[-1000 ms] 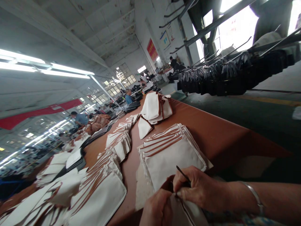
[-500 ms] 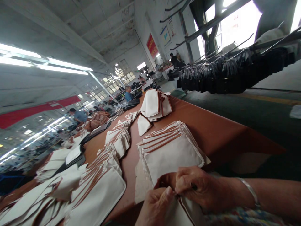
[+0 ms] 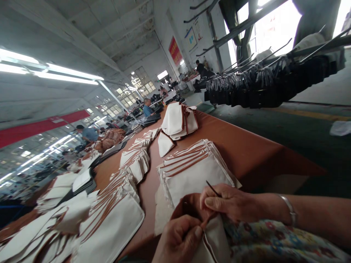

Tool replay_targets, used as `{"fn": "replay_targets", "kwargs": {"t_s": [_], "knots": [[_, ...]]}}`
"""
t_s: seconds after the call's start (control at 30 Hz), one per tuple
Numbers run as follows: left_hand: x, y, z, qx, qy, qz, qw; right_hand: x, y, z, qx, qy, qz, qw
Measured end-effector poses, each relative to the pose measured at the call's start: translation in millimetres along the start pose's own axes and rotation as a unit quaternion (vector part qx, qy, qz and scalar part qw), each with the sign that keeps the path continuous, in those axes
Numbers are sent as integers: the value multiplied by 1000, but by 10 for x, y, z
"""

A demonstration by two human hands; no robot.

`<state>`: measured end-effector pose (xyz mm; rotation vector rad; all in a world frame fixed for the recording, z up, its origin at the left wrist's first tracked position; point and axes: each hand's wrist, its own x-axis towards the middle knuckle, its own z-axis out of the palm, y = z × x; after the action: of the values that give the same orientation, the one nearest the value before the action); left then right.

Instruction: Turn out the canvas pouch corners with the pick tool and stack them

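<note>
Low in the view, my left hand [image 3: 182, 237] pinches the edge of a white piece with brown lining [image 3: 218, 237]. My right hand [image 3: 222, 201] is closed around a thin dark pointed tool [image 3: 212, 188], whose tip points up and to the left; its fingers also touch the brown lining. The piece opens between both hands, its brown inside showing. Just beyond them lies a fanned stack of white pieces with brown edges [image 3: 199, 180], on the brown table [image 3: 233, 135].
A long overlapping row of white pieces [image 3: 112, 226] runs along the table's left. Farther back stand a taller white pile [image 3: 174, 118] and one loose piece [image 3: 165, 144]. Black items hang from a rack [image 3: 252, 91] at the right. People sit in the background.
My right hand has shifted up and left, and the dark tool now shows clearly. The brown lining is opened wider. The view has shifted slightly.
</note>
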<state>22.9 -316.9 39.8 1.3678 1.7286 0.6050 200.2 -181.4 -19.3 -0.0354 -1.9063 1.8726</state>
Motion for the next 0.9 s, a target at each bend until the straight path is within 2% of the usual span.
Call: {"fn": "replay_targets", "kwargs": {"t_s": [0.13, 0.2, 0.3, 0.37, 0.53, 0.63, 0.7, 0.77, 0.83, 0.9], "knots": [[-36, 78, -18, 19, 16, 18, 1000, 134, -186, -95, -6, -101, 32, 994], [-44, 93, -15, 36, 32, 34, 998, 168, -237, -91, -29, -127, 27, 991], [-52, 97, -1, 82, 63, 61, 993, 164, -235, -36, -65, -111, 9, 992], [-50, 85, 19, 94, 66, 76, 990, 142, -165, 7, -47, -95, 13, 994], [-20, -4, 60, -18, 57, 84, 995, 100, 110, -3, 83, -77, 88, 990], [-9, -57, 47, -60, 39, 61, 996, 99, 137, -83, 88, -97, 134, 982], [-12, -68, 34, -80, 11, 45, 996, 113, 74, -121, 68, -113, 124, 983], [-17, -60, 27, -103, -10, 29, 994, 137, -10, -126, 41, -115, 76, 990], [-20, -41, 19, -121, -10, 10, 993, 160, -70, -106, 28, -118, 35, 992], [-27, -20, -7, -125, 4, -5, 992, 171, -84, -79, 29, -126, 38, 991]]}}
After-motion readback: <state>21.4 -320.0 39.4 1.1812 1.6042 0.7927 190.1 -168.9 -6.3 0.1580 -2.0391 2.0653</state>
